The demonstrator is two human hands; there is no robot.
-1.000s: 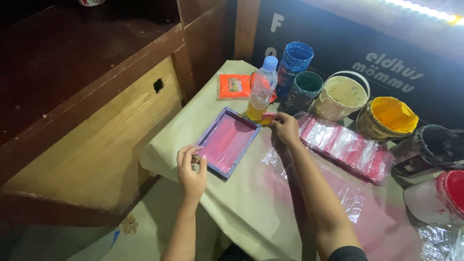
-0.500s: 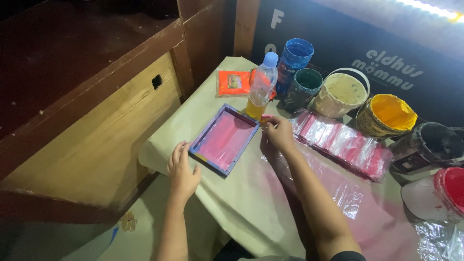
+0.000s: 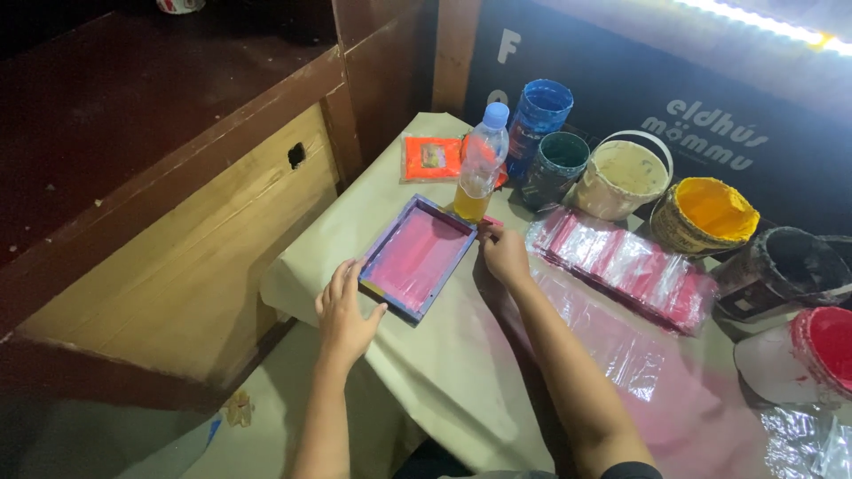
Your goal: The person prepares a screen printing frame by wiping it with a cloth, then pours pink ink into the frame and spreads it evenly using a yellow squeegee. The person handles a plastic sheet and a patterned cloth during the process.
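Small purple-framed screen [image 3: 417, 258] lies flat on the paper-covered table [image 3: 444, 372], now shifted nearer the bottle [image 3: 480, 166]. Left hand [image 3: 344, 310] rests open at its near corner; right hand [image 3: 504, 255] pinches the far corner. Repositioning appears nearly settled.

Left hand [image 3: 342, 312] lies flat, fingers spread; right hand [image 3: 503, 255] curled.

Paint buckets line the back: blue [image 3: 543, 111], green [image 3: 557, 164], cream [image 3: 624, 177], yellow [image 3: 707, 215]; an orange packet [image 3: 429, 158] lies near a plastic bottle [image 3: 480, 164].
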